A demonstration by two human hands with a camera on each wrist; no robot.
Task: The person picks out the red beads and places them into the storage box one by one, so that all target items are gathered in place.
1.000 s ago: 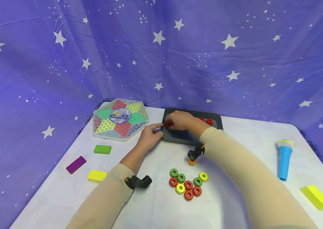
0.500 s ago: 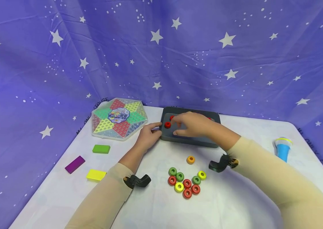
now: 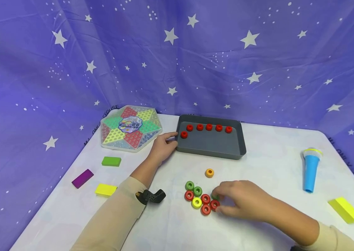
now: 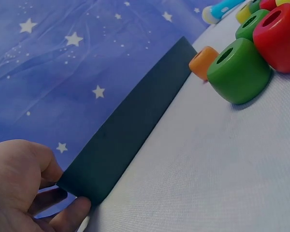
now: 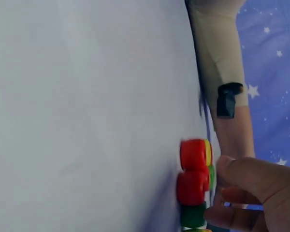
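My left hand (image 3: 163, 148) rests against the left end of the dark grey tray (image 3: 211, 152), its index finger and thumb touching the outside of the corner (image 4: 82, 193). Inside the tray, several red beads (image 3: 209, 127) form a row along the back, with one more red bead (image 3: 184, 134) in front at the left. My right hand (image 3: 247, 200) is low over the loose beads, thumb and index finger spread apart. Its fingers partly cover a green bead (image 3: 215, 196) and reach a red bead (image 3: 214, 205). Red, green and yellow beads (image 3: 197, 202) lie in the cluster beside it.
An orange bead (image 3: 209, 173) lies between tray and cluster. A hexagonal Chinese checkers set (image 3: 131, 129) is at back left, near green (image 3: 111, 161), purple (image 3: 82, 179) and yellow (image 3: 106, 190) blocks. At right are a blue toy microphone (image 3: 311, 170) and another yellow block (image 3: 346, 210).
My right hand has let go of a red bead at the tray's left and moved back, down and right to the bead cluster. My left hand has stayed at the tray.
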